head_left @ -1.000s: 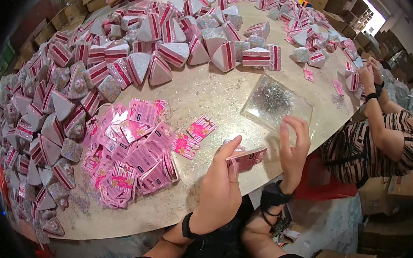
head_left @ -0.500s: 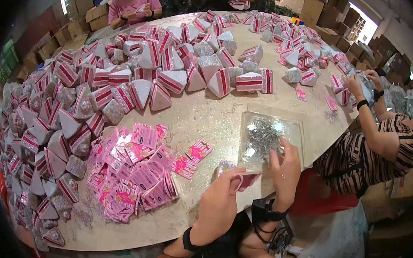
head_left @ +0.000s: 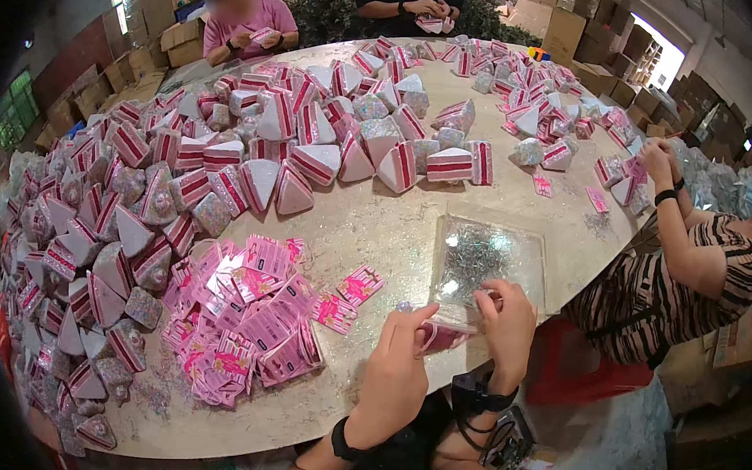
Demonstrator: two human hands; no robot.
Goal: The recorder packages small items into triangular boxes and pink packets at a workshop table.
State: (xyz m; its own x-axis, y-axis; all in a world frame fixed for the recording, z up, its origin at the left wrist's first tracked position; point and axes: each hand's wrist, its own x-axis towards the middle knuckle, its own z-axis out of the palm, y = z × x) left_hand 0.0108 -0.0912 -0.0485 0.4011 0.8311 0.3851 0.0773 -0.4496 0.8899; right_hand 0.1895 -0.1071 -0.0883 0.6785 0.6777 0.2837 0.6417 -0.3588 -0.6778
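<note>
Left hand (head_left: 396, 369), at 8 o'clock of the held work, is closed on a pink-and-white piece (head_left: 447, 336), gripping its left end; much of it is hidden. Right hand (head_left: 507, 329), at 3 o'clock, has thumb and fingertips drawn narrow by the piece's right end. From my remote station I cannot tell whether they touch it or pinch something small.

Taking the piece as clock centre, I list items by size. The pale table (head_left: 340, 241) extends beneath everything. A heap of cake-slice wedges (head_left: 314, 164) sweeps from 9 to 12 o'clock. A mound of pink cards (head_left: 255, 314) lies at 9 o'clock. At 12 to 1 o'clock I find a clear shallow tray (head_left: 534, 247); the piece is held just short of its near edge. Two loose cards (head_left: 349, 299) lie between 9 and 10 o'clock. Smallest are thin metal pins (head_left: 476, 253), jumbled inside the tray.

Risks, in my judgement: a fingertip could be pricked, since the pins point every way and the hands work close by. The piece could slip, as I see firm support at one end only. A knock from the right hand could shift the tray and scatter pins.
</note>
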